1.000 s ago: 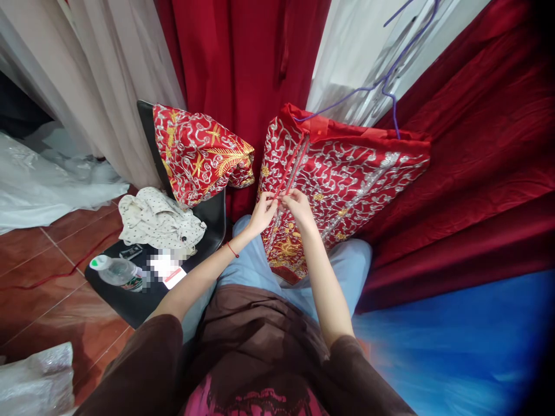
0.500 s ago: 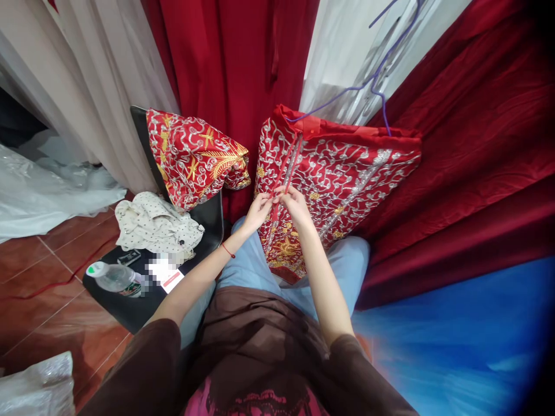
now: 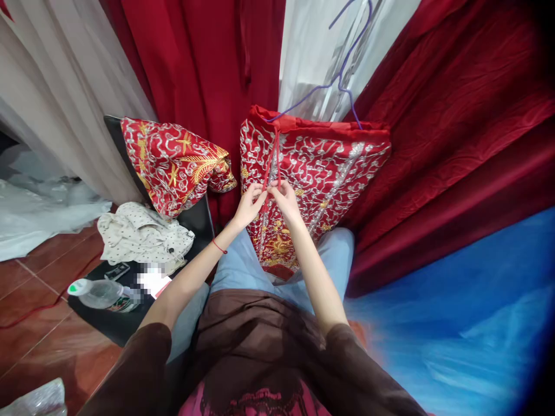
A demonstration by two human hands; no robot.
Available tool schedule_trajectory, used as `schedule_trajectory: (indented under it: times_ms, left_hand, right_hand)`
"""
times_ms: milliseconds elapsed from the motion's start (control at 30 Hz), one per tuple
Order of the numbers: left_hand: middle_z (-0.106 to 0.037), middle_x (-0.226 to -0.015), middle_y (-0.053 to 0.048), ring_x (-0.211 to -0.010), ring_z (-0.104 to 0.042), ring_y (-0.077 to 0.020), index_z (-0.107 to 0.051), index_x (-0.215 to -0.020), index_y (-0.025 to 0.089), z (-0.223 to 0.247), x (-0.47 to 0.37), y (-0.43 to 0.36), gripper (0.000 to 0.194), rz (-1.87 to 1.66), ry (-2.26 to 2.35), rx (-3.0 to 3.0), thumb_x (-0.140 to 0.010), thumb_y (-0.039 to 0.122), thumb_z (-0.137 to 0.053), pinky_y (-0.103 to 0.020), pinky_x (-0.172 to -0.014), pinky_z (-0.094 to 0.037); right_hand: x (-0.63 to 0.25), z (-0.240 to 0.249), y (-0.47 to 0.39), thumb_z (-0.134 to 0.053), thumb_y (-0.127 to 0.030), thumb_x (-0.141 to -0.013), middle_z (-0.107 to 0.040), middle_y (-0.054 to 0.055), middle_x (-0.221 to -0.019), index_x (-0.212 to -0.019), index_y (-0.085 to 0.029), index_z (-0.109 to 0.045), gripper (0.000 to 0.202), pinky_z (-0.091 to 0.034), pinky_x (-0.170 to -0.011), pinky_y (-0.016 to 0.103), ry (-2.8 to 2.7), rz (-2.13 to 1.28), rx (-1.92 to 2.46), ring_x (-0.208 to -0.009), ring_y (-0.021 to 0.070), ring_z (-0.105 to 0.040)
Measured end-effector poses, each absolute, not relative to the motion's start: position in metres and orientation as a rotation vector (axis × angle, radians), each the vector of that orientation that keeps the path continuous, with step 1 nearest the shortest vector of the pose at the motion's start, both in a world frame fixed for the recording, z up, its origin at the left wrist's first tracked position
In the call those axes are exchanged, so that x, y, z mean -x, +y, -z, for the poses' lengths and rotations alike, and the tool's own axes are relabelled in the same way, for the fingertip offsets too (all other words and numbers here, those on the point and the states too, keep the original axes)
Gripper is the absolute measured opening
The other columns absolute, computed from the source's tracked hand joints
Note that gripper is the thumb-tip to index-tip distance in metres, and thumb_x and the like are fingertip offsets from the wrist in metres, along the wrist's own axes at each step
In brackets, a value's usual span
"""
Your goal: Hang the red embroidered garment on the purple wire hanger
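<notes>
Pinching red cords [image 3: 278, 159] between garment [image 3: 316, 162] edges, left hand [image 3: 249, 207] beside right hand [image 3: 286, 203].

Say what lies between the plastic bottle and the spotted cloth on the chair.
In the head view, a small dark object lies on the black chair between bottle and spotted cloth; too small to identify.

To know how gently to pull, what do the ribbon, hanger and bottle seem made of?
Ribbon: probably soft cloth, sheen unclear; narrow, pliant strands.
Hanger: smooth, perhaps plastic-coated wire; thin, bent, evenly purple.
Bottle: likely glossy plastic; see-through with highlights.
</notes>
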State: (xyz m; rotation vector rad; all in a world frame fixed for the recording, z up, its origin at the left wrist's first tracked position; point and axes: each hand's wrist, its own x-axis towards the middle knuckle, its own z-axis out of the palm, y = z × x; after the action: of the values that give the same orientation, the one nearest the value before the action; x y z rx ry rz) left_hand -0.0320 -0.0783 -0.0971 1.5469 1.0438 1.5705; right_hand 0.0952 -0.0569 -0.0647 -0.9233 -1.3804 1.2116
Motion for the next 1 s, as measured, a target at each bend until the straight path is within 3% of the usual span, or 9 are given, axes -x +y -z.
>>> schedule_trajectory:
  times_ms: [200,267,400,500,600,700,833,1000]
  left_hand:
    - [-0.072,-0.099,-0.006,-0.096,-0.067,-0.0177,-0.061,-0.103,0.019,0.093,0.029,-0.079,0.016,-1.524,1.163,-1.725,-0.097,0.027,-0.048,-0.028,-0.088,-0.049]
    - [-0.072,-0.100,-0.007,-0.099,-0.067,-0.0187,-0.064,-0.103,0.019,0.093,0.030,-0.079,0.020,-1.506,1.218,-1.795,-0.097,0.026,-0.047,-0.029,-0.090,-0.049]
    - [-0.068,-0.085,-0.003,-0.075,-0.064,-0.0154,-0.059,-0.116,0.017,0.086,0.040,-0.077,0.025,-1.430,1.298,-1.984,-0.093,0.024,-0.053,-0.027,-0.074,-0.050]
    - [-0.065,-0.084,-0.004,-0.077,-0.063,-0.0166,-0.060,-0.109,0.017,0.070,0.056,-0.070,0.018,-1.399,1.375,-2.193,-0.093,0.022,-0.051,-0.030,-0.080,-0.050]
    - [-0.066,-0.097,-0.009,-0.091,-0.062,-0.0213,-0.061,-0.101,0.017,0.042,0.078,-0.059,0.016,-1.366,1.526,-2.402,-0.096,0.020,-0.045,-0.036,-0.090,-0.049]
    - [-0.064,-0.102,-0.013,-0.103,-0.060,-0.0267,-0.060,-0.099,0.015,0.005,0.105,-0.047,0.019,-1.249,1.808,-2.541,-0.097,0.018,-0.041,-0.044,-0.098,-0.045]
    - [-0.063,-0.108,-0.016,-0.118,-0.055,-0.0334,-0.059,-0.104,0.010,-0.052,0.146,-0.040,0.024,-1.031,2.308,-2.485,-0.093,0.010,-0.038,-0.054,-0.105,-0.037]
    - [-0.064,-0.113,-0.019,-0.126,-0.049,-0.0323,-0.052,-0.112,-0.006,-0.091,0.178,-0.044,0.025,-0.872,2.738,-2.221,-0.096,0.007,-0.038,-0.057,-0.109,-0.028]
  right_hand:
    - [-0.107,0.072,-0.051,-0.066,-0.045,-0.083,-0.052,-0.006,-0.064,-0.080,-0.021,-0.055,0.027,-0.038,-0.053,0.023,-1.503,-1.352,0.970,-0.053,0.0083,-0.044]
    - [-0.111,0.075,-0.047,-0.066,-0.042,-0.082,-0.056,-0.005,-0.065,-0.081,-0.020,-0.058,0.023,-0.040,-0.055,0.023,-1.568,-1.293,0.965,-0.056,0.0092,-0.048]
    - [-0.118,0.069,-0.042,-0.070,-0.027,-0.078,-0.065,-0.001,-0.071,-0.081,-0.018,-0.064,0.011,-0.048,-0.066,0.026,-1.669,-1.202,0.935,-0.065,0.0113,-0.057]
    - [-0.125,0.048,-0.040,-0.066,-0.015,-0.080,-0.067,0.001,-0.068,-0.079,-0.017,-0.066,0.002,-0.052,-0.070,0.030,-1.788,-1.139,0.993,-0.062,0.0126,-0.061]
    - [-0.138,0.013,-0.038,-0.060,-0.008,-0.086,-0.070,0.004,-0.069,-0.082,-0.014,-0.069,0.012,-0.055,-0.071,0.032,-2.045,-0.838,1.137,-0.061,0.0137,-0.063]
    - [-0.161,-0.030,-0.034,-0.057,-0.004,-0.088,-0.075,0.009,-0.082,-0.090,-0.013,-0.073,0.019,-0.056,-0.084,0.037,-2.174,-0.337,1.289,-0.073,0.0169,-0.068]
    - [-0.207,-0.080,-0.024,-0.058,-0.006,-0.087,-0.073,0.021,-0.104,-0.097,-0.009,-0.074,0.020,-0.045,-0.101,0.057,-2.012,0.018,1.495,-0.106,0.0326,-0.066]
    - [-0.263,-0.102,-0.017,-0.056,-0.012,-0.088,-0.071,0.023,-0.111,-0.106,-0.012,-0.076,0.027,-0.050,-0.092,0.051,-1.803,0.393,1.907,-0.109,0.0359,-0.066]
